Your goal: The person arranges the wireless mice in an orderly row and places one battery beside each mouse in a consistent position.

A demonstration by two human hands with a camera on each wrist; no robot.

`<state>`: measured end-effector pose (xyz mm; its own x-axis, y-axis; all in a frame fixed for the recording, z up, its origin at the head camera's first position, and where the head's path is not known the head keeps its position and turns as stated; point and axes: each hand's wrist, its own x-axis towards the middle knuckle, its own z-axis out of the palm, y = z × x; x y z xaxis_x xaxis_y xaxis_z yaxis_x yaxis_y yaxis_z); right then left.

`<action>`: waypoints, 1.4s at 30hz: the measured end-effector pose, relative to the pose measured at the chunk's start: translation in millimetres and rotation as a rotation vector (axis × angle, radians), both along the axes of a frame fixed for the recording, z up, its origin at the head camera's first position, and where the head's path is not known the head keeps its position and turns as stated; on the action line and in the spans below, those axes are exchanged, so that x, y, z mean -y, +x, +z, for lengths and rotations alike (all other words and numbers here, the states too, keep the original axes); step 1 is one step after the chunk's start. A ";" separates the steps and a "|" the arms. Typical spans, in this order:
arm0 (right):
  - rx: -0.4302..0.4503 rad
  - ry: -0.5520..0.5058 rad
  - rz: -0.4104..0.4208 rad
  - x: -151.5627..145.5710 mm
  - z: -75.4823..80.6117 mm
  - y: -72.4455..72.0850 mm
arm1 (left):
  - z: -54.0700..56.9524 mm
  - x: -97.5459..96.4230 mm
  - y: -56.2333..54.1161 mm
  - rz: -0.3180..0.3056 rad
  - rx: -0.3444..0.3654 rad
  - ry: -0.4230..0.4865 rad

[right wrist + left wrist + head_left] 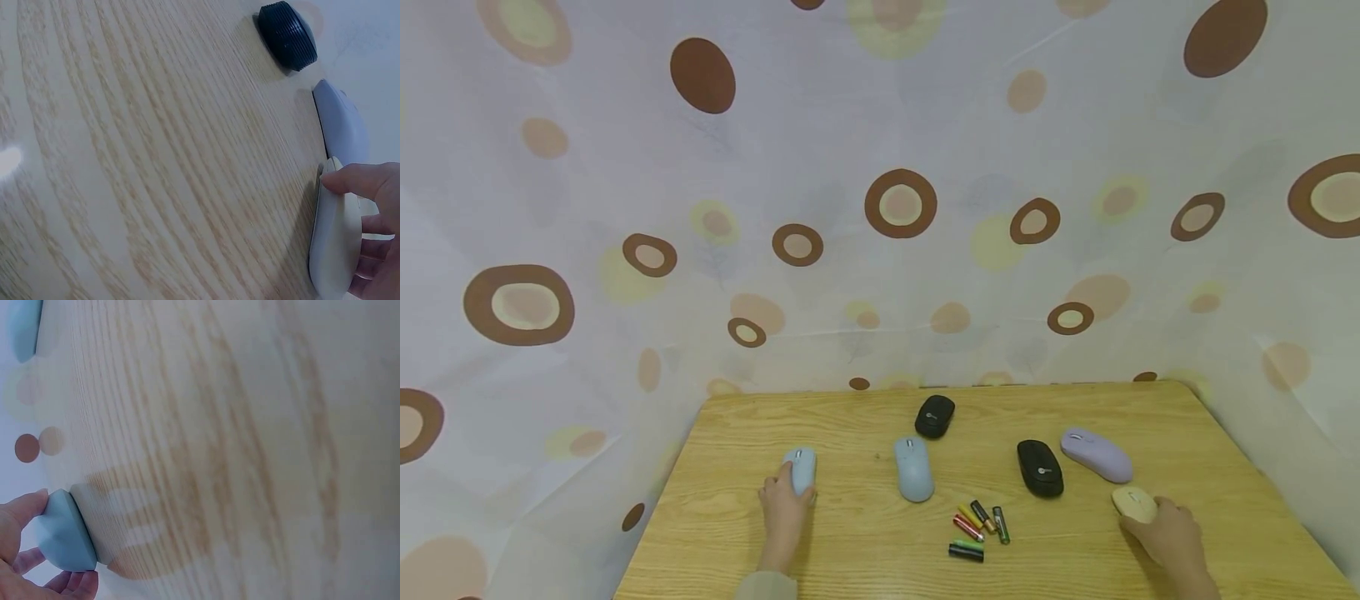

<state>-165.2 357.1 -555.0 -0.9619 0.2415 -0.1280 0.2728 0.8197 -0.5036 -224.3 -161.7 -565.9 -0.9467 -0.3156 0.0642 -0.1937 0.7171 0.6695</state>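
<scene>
At the left of the table, my left hand [785, 504] grips a light blue computer mouse [802, 468]. In the left wrist view the thumb lies on one side of this mouse [65, 532] and the fingers on the other. Over at the right, my right hand [1174, 537] holds a cream mouse [1135, 503] by its sides. The right wrist view has the thumb pressed on the upper end of the cream mouse [336, 244], with the fingers along its far side. Whether its underside touches the table, I cannot tell. A lilac mouse [1097, 455] lies just beyond it.
A second light blue mouse [913, 469] lies mid-table, with a black mouse [935, 416] behind it. Another black mouse [1041, 468] sits left of the lilac one. Several loose batteries [968, 527] lie near the front. A patterned sheet [820, 292] hangs behind the wooden table [865, 575].
</scene>
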 end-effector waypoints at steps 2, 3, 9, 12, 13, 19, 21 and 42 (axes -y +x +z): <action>0.001 -0.008 -0.008 0.2 -0.7 0.2 | 0.0 0.0 0.4 -0.002 -0.001 -0.001; 0.001 -0.011 -0.010 0.3 -1.0 0.2 | -0.2 0.0 0.4 -0.003 -0.001 -0.001; 0.002 -0.003 -0.021 1.6 -0.4 0.7 | -1.6 0.0 0.8 -0.003 -0.002 0.004; -0.004 0.001 -0.023 2.2 0.4 1.6 | -2.3 0.2 0.8 -0.006 -0.003 0.004; -0.007 0.003 -0.028 2.9 0.9 2.1 | -2.5 0.1 0.8 -0.007 0.000 0.003; 0.009 -0.004 -0.108 10.4 4.7 4.6 | -2.4 0.0 -0.1 -0.006 0.007 -0.004; 0.014 -0.010 -0.127 13.2 5.0 4.6 | -2.2 0.1 -0.4 -0.008 0.002 -0.005; 0.107 -0.050 -0.071 92.3 2.7 16.7 | 0.3 0.9 0.0 -0.013 0.012 -0.009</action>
<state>-148.5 264.8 -552.3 -0.9229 0.2989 -0.2426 0.3833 0.7714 -0.5079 -224.3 -162.5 -565.6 -0.9514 -0.3031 0.0556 -0.1925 0.7254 0.6609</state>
